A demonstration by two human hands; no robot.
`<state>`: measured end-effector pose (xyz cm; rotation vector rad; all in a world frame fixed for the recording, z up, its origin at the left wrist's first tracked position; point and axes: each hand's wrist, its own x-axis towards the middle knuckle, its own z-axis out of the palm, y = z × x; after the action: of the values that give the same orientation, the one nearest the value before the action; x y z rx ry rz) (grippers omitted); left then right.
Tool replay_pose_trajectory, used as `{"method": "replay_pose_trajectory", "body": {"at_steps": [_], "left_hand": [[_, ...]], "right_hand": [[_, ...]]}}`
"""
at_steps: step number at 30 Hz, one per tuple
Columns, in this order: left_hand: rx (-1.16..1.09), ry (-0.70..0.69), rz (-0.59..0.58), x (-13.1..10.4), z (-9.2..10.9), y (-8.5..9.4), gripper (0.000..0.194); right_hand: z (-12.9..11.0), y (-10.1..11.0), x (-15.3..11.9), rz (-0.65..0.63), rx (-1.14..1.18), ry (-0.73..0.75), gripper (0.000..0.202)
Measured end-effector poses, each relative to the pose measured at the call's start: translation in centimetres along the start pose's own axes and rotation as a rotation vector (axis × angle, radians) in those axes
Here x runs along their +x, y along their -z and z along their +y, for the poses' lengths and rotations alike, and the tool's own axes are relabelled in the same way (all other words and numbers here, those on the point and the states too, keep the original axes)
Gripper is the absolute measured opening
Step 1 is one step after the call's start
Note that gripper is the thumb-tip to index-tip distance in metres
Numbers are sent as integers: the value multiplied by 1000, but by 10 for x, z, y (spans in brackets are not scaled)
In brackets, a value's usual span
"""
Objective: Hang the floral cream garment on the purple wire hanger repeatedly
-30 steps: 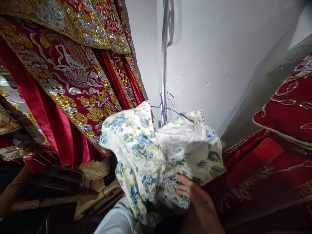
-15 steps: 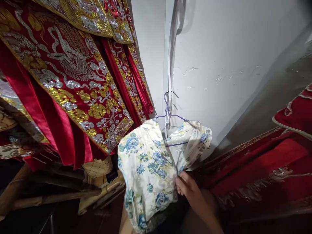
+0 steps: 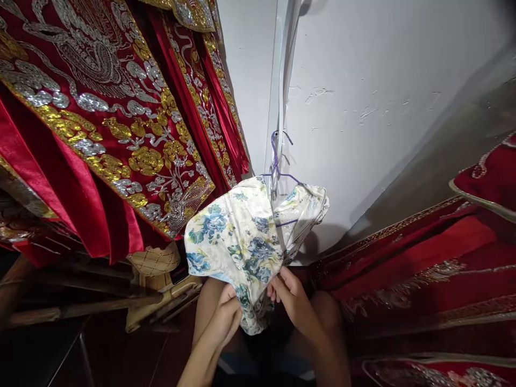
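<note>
A white blouse with blue and green flowers (image 3: 242, 226) hangs on a thin purple wire hanger (image 3: 287, 176). The hanger's hook catches on a narrow white metal upright against the wall. My left hand (image 3: 228, 312) is closed on the blouse's left side, low near the sleeve edge and side seam. On the front edge, below the V-shaped neckline, my right hand (image 3: 288, 293) pinches the cloth between thumb and fingers. Between my hands the fabric is gathered, and its hem droops over my lap.
Red garments with gold and silver sequins (image 3: 145, 161) hang at the left. Below them stand a bamboo chair (image 3: 149, 301) and a woven basket (image 3: 155, 260). More red embroidered cloth (image 3: 423, 263) fills the right side. A white wall (image 3: 363, 107) rises behind the hanger.
My left hand has come into view from behind the blouse and grips its side. My right hand has shifted left and up with the front edge, and the lower cloth is drawn together.
</note>
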<state>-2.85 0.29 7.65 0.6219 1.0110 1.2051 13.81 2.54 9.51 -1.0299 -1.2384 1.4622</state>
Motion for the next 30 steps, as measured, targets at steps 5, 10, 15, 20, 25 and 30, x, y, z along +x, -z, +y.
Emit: {"method": "replay_pose_trajectory", "body": {"at_steps": [5,10,15,20,25,30], "left_hand": [[-17,20,16,14,7,-3,32],[220,-426,492,34,-1,3,30],[638,-712,246,23,-27,-10,37],[739,-615,-57,30,-47,-28,32],[1017,-703,-221,48,-40,-30,12],[1537,-566,-335,44,-26,-44,16]], "right_hand": [[-6,9,0,116,-16,5,31],[-3,24,-10,141,-71,-55,25],[2,20,-13,64,-61,-115,21],[4,9,-7,15,-62,-102,20],[-15,22,17,87,-90,-135,18],[-71,36,64,183,-61,-31,17]]}}
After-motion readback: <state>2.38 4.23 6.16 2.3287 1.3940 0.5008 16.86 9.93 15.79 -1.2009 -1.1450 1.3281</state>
